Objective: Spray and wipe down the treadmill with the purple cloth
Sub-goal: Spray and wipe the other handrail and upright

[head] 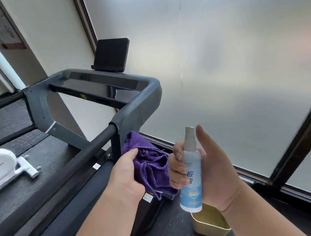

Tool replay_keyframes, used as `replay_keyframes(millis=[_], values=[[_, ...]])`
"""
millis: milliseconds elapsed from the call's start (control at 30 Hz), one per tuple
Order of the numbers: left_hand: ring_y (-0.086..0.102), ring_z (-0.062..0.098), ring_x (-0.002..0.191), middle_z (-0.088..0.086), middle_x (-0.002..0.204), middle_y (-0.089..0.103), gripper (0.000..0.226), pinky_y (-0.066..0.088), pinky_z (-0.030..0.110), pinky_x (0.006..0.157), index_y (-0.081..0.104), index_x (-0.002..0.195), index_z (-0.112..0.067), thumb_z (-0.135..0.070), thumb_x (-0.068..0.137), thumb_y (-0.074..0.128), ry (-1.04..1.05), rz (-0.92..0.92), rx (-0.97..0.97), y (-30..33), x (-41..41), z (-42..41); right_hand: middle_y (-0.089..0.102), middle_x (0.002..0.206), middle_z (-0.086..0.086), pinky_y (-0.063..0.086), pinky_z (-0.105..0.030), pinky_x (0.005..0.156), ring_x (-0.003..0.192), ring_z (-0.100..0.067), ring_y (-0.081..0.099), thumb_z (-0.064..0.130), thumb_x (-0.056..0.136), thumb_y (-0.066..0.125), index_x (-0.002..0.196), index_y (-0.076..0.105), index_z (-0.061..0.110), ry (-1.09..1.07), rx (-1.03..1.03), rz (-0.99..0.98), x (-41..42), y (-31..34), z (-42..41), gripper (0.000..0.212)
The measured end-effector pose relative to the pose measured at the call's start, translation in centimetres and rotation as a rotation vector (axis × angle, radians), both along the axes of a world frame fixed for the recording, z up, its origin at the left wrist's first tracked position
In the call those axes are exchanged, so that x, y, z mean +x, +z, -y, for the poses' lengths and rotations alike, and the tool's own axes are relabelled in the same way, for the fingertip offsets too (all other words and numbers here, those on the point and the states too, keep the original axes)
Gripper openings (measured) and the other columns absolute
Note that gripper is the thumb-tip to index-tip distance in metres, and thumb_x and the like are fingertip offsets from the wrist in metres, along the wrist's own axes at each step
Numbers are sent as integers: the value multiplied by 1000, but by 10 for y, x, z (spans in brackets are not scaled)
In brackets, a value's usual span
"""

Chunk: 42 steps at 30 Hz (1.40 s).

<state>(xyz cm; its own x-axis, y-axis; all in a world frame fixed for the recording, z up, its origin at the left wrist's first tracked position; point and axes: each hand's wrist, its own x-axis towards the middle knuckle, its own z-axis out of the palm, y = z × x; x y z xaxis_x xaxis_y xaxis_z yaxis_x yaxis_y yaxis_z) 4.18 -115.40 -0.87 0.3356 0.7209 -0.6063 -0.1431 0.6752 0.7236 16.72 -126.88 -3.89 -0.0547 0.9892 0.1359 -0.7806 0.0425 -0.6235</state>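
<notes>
Purple cloth (153,169): soft, napped terry fabric, matt. Spray bottle (190,176): smooth, semi-gloss plastic with printed label. Treadmill (141,107) frame: matt grey plastic; console panel glossy black. Handrail (95,144): matt black. Bin (211,226): smooth yellow plastic. Floor (176,229): dark, rough-textured.

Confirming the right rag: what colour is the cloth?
Purple, the cloth in the left hand; head view.
</notes>
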Motion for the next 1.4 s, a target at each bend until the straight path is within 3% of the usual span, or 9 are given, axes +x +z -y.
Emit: replay_keyframes(millis=[100,233,333,567,833,1033,1167,1300,1400], values=[[75,31,80,16,102,78,26,58,39,52,71,118,-8,-26,101,62,58,2,13,-1,25,1,54,67,-12,44,-30,57,55,-24,51,63,91,63,78,60,6,-46,-82,142,26,5,-1,59],[76,33,92,14,106,78,27,61,44,69,72,120,-9,-24,99,64,128,2,18,-3,48,1,58,77,-17,44,-35,65,65,-28,51,57,95,56,83,62,6,-316,-158,388,56,7,-4,53],[76,34,97,13,107,78,29,61,51,82,72,121,-9,-24,97,64,138,2,15,-4,61,-6,57,83,-20,48,-34,66,71,-28,55,54,98,58,93,64,4,-387,-183,401,73,5,-15,50],[75,37,97,14,103,79,26,57,59,92,74,116,-10,-26,96,66,97,-26,31,-3,77,-53,50,64,-16,41,-31,57,54,-26,44,74,91,54,65,54,7,-450,-458,466,88,3,-71,72],[75,35,89,13,93,79,19,60,44,72,73,109,-11,-25,99,65,3,-54,5,-7,89,-97,48,58,-13,39,-29,54,50,-25,43,74,86,58,64,56,10,-543,-449,369,112,9,-128,68],[75,34,88,14,99,79,24,59,41,67,73,115,-9,-25,99,65,60,-63,-4,-12,109,-99,64,86,-15,50,-30,57,59,-26,56,34,98,67,96,58,10,-586,-384,437,145,0,-139,26],[75,32,79,12,96,79,25,59,38,58,73,113,-10,-29,99,64,119,-58,-2,-9,133,-86,73,94,-18,55,-39,76,77,-31,70,43,99,63,104,69,9,-612,-349,491,177,-5,-134,35],[75,30,74,12,96,79,23,60,37,53,74,111,-10,-27,99,64,167,-41,18,-5,156,-70,62,78,-15,52,-37,69,65,-28,64,48,103,57,101,65,11,-525,-429,534,200,-14,-130,37],[74,30,71,14,100,79,21,60,36,51,74,108,-8,-25,100,63,208,-9,16,-5,166,-60,54,68,-12,47,-32,59,53,-22,50,55,98,62,80,63,9,-387,-533,420,209,-14,-128,50]])
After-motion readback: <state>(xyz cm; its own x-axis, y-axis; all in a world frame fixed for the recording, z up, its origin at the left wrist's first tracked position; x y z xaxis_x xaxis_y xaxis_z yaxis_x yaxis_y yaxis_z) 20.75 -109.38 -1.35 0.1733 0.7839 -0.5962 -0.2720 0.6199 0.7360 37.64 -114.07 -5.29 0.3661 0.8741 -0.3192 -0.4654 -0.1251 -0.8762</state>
